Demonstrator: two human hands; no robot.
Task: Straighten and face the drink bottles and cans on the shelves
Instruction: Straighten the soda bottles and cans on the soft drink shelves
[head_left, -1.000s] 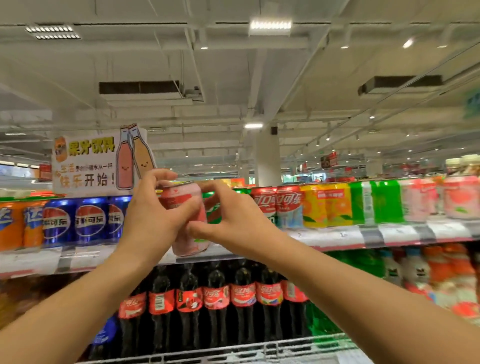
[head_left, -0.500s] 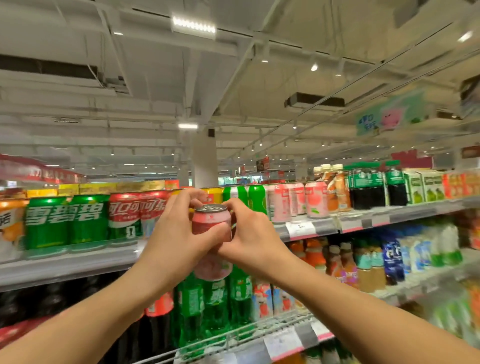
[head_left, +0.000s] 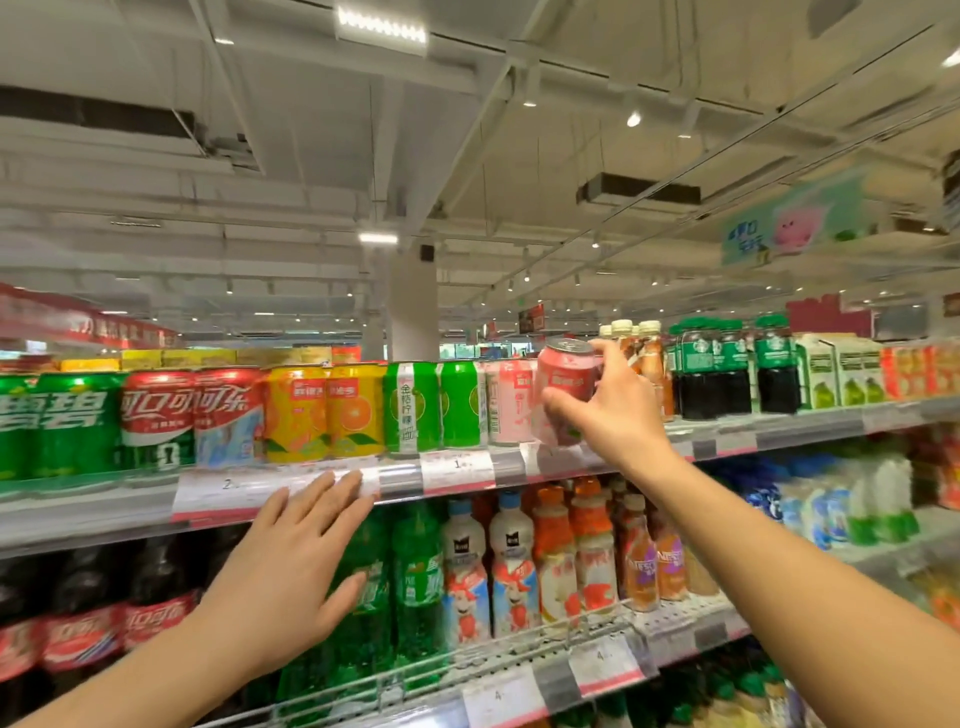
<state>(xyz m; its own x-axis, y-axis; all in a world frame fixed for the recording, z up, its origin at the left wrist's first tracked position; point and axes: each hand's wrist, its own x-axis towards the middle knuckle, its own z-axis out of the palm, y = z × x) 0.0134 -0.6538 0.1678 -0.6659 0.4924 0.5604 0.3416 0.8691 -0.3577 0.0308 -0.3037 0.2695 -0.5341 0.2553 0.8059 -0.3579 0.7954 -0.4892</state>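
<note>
Starting at the left, my left hand hangs in front of the shelf edge with fingers straight and spread, holding nothing, its fingertips close to the price tags though I cannot tell if they touch. Above it the top shelf carries a tidy run of cans: green, red, orange cans, then green cans and pale pink cans, all upright with labels forward. Further right, my right hand holds the pink can tilted, just beside the pale pink ones and above the shelf lip, thumb curled round its lower side and fingers wrapped behind. I judge the can to be full, so fairly heavy for its size, stiff in the wall but easy to dent if squeezed, and smooth enough to slip; a grip round the middle of the body suits it better than the rim. It should go down flat, label outward, without knocking its neighbours. Beyond it stand brown bottles and dark bottles with green labels.
</note>
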